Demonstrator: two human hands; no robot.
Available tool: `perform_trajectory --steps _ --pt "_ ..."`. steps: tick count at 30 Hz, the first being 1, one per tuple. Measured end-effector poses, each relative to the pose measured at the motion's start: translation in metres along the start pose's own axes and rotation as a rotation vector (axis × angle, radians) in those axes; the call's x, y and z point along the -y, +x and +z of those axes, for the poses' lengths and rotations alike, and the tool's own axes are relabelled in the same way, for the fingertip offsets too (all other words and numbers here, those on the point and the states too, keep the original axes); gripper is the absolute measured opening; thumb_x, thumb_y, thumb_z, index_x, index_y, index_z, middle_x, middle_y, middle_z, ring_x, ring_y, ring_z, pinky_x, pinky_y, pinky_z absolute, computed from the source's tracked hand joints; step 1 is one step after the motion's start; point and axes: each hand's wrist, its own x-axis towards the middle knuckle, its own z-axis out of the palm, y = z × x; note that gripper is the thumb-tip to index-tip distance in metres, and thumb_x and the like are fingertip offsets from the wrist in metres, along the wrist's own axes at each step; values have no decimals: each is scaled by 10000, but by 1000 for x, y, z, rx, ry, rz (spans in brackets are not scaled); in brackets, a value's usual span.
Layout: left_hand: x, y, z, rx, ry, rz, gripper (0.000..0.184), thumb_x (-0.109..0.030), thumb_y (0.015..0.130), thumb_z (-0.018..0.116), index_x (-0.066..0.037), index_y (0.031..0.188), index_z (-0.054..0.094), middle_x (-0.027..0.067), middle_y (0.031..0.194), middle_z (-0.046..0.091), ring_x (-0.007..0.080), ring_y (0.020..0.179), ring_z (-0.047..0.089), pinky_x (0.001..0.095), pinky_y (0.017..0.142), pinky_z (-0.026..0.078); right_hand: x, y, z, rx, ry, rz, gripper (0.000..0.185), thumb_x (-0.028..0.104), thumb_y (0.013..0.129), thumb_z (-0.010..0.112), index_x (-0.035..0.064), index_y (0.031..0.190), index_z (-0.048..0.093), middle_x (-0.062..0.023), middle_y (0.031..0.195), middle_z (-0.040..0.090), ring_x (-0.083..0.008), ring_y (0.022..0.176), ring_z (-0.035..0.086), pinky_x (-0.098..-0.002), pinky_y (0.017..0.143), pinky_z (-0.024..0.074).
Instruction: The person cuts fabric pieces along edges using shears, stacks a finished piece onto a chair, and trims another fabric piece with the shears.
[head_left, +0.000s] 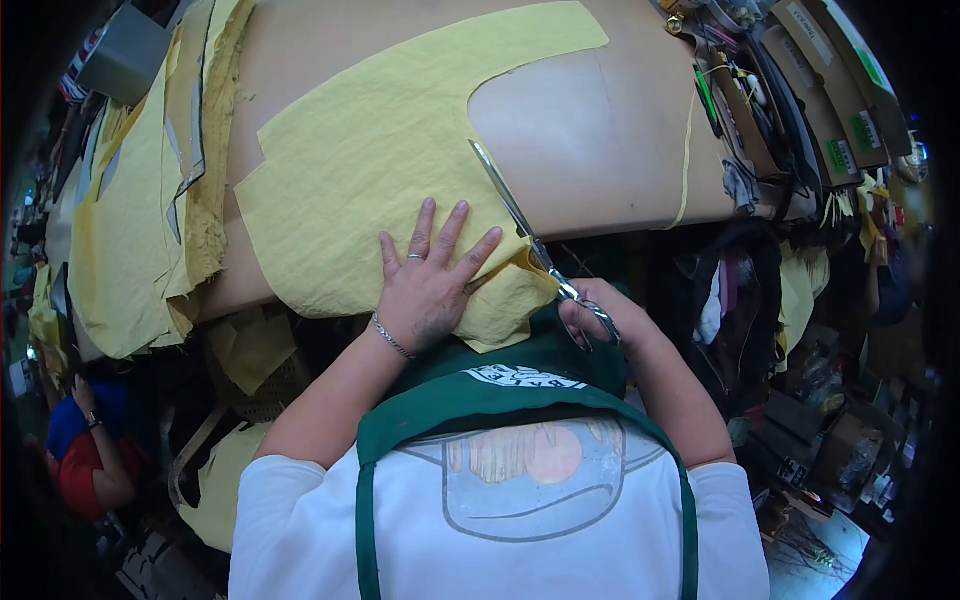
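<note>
L grip (430, 290): fingers spread, palm down on broad pale-yellow fabric panel (370, 170), ctr of frame, on tan counter (560, 140)
R grip (612, 300): closed round handles of long silver metal scissors (512, 208), ctr-right
Cutting: best w/ panel flat, bunched fold by pivot eased out, L fingers clear of blades
Scissors axis: diag., tips to upper L
Panel axis: diag., narrow arm to upper R

Yellow panel (360, 170): cloth, matt, finely crinkled. Scissors (540, 252): bare metal, glossy, smooth blades. Tabletop (600, 130) at 1 o'clock: smooth, soft sheen, material unclear. Yellow stack (210, 230) at 10 o'clock: matt cloth, rough frayed edge. Boxes (818, 60) at 2 o'clock: matt cardboard. Apron (480, 402) and white shirt (480, 570), 6 o'clock: matt cloth. Bracelet (392, 338), 8 o'clock: shiny metal.
</note>
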Motion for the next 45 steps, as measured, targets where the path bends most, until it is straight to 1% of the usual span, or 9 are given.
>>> perform_trajectory --steps 7,16,19,22,28,31,37,45 --pt "0 0 0 16 -14 -12 492 -328 814 501 -346 1274 328 38 1392 180 302 1295 95 680 880 137 3 -7 7 -93 20 72 594 618 633 596 32 671 503 -8 506 468 -98 434 487 -229 405 397" --pt "0 1 -1 26 -31 -18 498 -318 808 511 -338 1273 332 44 1389 190 314 1292 103 685 872 151 5 -12 9 -128 -9 167 555 574 662 611 28 662 508 -5 498 465 -91 422 476 -229 398 393" --pt "1 1 -3 19 -41 -4 501 -308 805 515 -329 1272 337 51 1387 193 323 1289 109 690 865 155 4 -12 4 -75 -36 114 562 584 677 589 27 699 513 -9 518 474 -88 446 482 -227 419 400" --pt "0 -1 -5 18 -48 15 497 -301 805 511 -320 1272 341 59 1386 193 334 1285 115 696 859 158 6 -6 0 -2 -17 40 605 625 681 546 24 751 517 -10 546 483 -87 482 494 -224 448 410" --pt "-7 -9 -11 78 -76 54 488 -291 810 492 -320 1272 340 71 1387 181 357 1281 110 702 848 175 8 11 0 15 10 17 744 739 610 471 18 787 521 -21 583 483 -100 501 503 -226 468 427" --pt "-8 -11 -12 94 -77 66 500 -286 804 501 -322 1274 334 70 1390 171 361 1280 104 702 850 175 10 10 3 -5 -1 17 770 754 591 458 15 796 526 -27 592 484 -104 503 504 -229 467 429" --pt "-7 -11 -13 114 -88 69 518 -249 797 515 -323 1275 330 68 1391 164 365 1280 95 702 853 172 11 7 4 -47 -4 30 748 736 585 494 13 772 535 -21 547 479 -103 467 502 -226 435 414" --pt "-7 -11 -14 132 -117 64 535 -211 789 514 -332 1275 325 64 1394 155 357 1284 85 703 861 159 10 1 6 -119 -35 43 725 721 569 532 6 686 525 -21 493 482 -97 422 499 -225 391 389"
